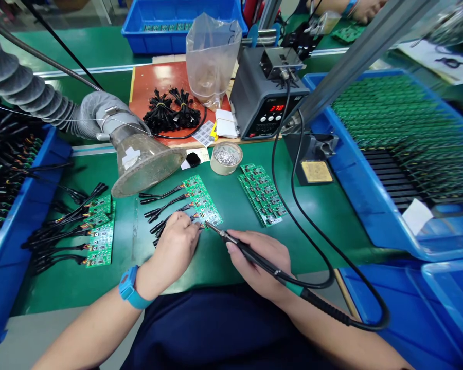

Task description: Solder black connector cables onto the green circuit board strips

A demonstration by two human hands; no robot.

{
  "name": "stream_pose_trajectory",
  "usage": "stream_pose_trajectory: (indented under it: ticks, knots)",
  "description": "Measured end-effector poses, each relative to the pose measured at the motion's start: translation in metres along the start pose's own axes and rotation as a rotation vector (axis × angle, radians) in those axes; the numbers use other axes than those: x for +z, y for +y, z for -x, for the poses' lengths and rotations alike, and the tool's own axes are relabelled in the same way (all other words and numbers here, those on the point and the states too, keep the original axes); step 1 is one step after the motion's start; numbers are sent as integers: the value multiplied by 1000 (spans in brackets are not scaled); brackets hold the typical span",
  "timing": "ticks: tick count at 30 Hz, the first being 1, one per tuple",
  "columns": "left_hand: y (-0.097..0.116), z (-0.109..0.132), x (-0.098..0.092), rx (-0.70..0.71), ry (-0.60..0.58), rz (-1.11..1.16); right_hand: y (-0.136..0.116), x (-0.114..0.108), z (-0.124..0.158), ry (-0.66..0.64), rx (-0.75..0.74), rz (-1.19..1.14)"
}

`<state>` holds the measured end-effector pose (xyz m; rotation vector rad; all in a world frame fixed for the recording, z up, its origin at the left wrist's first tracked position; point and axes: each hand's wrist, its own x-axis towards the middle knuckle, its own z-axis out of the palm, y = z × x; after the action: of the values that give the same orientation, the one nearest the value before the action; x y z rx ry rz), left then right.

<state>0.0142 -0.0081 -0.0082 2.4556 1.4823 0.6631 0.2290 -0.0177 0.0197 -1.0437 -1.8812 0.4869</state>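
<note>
Two hands at one board strip (203, 200); clock read from the wearer's seat, 12 pointing away from the body.

Risks (judgement): the hot tip of the soldering iron (250, 253) points to 10 o'clock, close to the left fingertips; a slip along that line could burn them. Too long on one spot might lift a pad or scorch the wire covering. If the left hand shifts, the short wires could set crooked or bridge neighbouring spots. The iron's cord (374, 288) loops out to 4 o'clock and back past the edge of the loose boards (261, 195); a tug could drag them or jerk the tip.

Position: strip lies at 12 to 1 o'clock from the left fingertips, just beside them, and at 10 to 11 from the right fingers, reached by the tip only. Cables (164, 194) run from its edge toward 9.

Fingers: left hand (179, 239) pinched narrow at the lowest wires, contact partly hidden; right hand (259, 254) wrapped around the iron's handle.
</note>
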Motion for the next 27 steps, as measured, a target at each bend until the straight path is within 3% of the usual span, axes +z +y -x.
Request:
stream_pose_trajectory:
  ticks: [27]
  knots:
    - [1, 2, 0, -8, 30, 45, -1, -1, -5, 14, 26, -11]
